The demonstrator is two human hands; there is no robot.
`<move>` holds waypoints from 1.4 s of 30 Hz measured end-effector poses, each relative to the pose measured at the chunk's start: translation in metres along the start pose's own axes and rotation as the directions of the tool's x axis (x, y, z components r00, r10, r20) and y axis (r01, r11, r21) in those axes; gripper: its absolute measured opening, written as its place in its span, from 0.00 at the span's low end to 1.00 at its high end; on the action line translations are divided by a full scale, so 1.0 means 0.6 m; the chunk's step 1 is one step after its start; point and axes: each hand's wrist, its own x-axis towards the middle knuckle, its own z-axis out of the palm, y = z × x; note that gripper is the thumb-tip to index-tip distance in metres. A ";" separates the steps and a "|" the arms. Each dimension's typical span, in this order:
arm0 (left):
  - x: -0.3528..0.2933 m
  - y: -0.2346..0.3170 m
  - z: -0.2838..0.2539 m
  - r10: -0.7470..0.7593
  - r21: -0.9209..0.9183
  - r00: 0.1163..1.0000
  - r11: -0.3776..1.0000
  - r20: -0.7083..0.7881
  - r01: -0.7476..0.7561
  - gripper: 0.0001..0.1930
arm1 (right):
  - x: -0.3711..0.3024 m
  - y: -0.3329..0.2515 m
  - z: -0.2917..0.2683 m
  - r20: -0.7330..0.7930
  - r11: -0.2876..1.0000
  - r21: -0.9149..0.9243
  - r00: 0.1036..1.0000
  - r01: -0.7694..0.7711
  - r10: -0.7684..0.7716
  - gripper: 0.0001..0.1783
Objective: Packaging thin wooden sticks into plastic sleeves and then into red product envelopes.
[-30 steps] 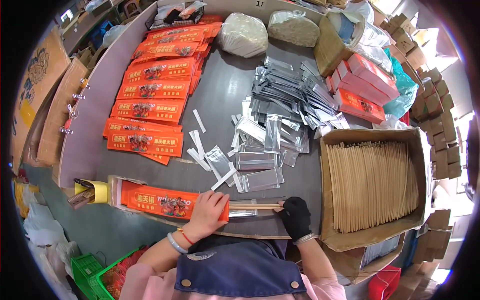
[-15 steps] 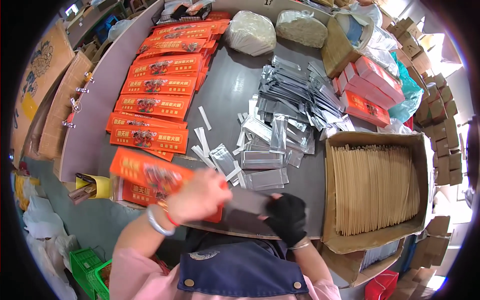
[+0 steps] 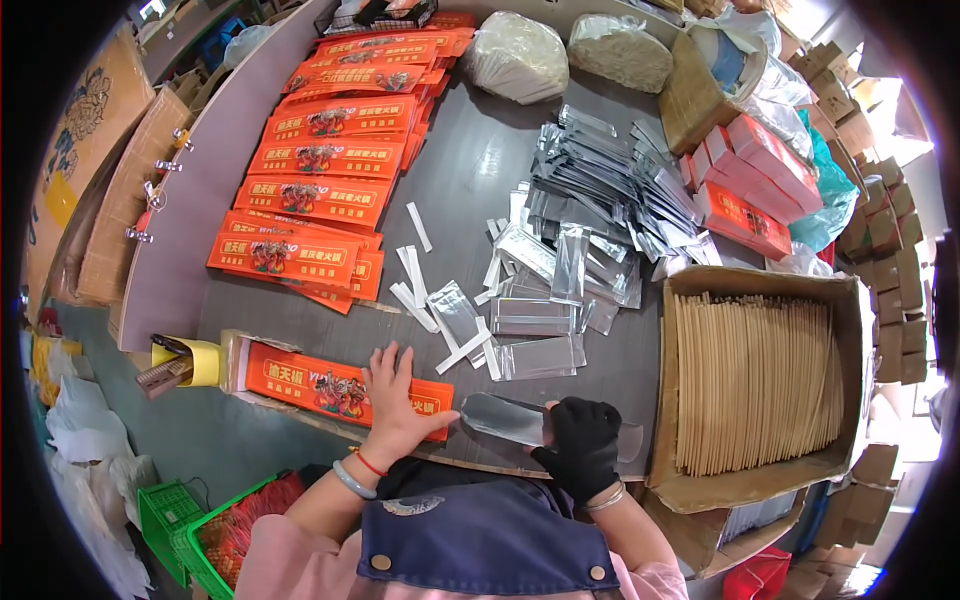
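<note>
My bare left hand (image 3: 393, 400), with a red string and a pale bangle at its wrist, rests with fingers spread on a red printed paper sleeve (image 3: 300, 382) at the table's near edge. Its thumb reaches to the end of a clear plastic bag (image 3: 503, 418). My right hand (image 3: 580, 443), in a black fingerless glove, grips that bag, which lies flat and stretches left toward the thumb. Beyond my hands are loose clear bags (image 3: 535, 316) and white paper strips (image 3: 420, 228). Overlapping rows of red sleeves (image 3: 318, 198) cover the table's left side.
An open carton of wooden chopsticks (image 3: 755, 385) stands right of my right hand. A yellow holder (image 3: 204, 363) sits at the near left edge. Dark-looking packets (image 3: 600, 180) are heaped farther back, beside red boxes (image 3: 750, 175). Two plastic-wrapped bundles (image 3: 517, 57) stand at the back.
My left hand no longer holds the red sleeve it was carrying. It now lies spread over the near sleeve. A red sleeve lies tilted atop the left rows. My right hand is still low at right.
</note>
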 end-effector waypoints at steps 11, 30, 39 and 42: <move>0.001 0.001 -0.001 0.011 0.010 0.996 1.000 0.085 -0.012 0.57 | 0.039 -0.048 0.093 -0.093 0.966 0.164 0.978 0.201 -0.187 0.37; 0.226 0.168 0.108 0.260 -0.310 0.953 0.903 -0.158 -0.298 0.10 | -0.112 0.230 0.018 -0.425 0.568 -0.262 0.622 -0.780 0.658 0.10; 0.318 0.220 0.159 0.103 -0.079 0.986 0.990 -0.135 -0.114 0.23 | -0.091 0.217 0.008 -0.180 0.516 -0.276 0.571 -0.811 0.801 0.09; 0.308 0.216 0.143 0.133 -0.387 0.982 0.905 -0.137 -0.176 0.27 | -0.112 0.235 0.037 -0.326 0.554 -0.069 0.543 -0.830 0.774 0.10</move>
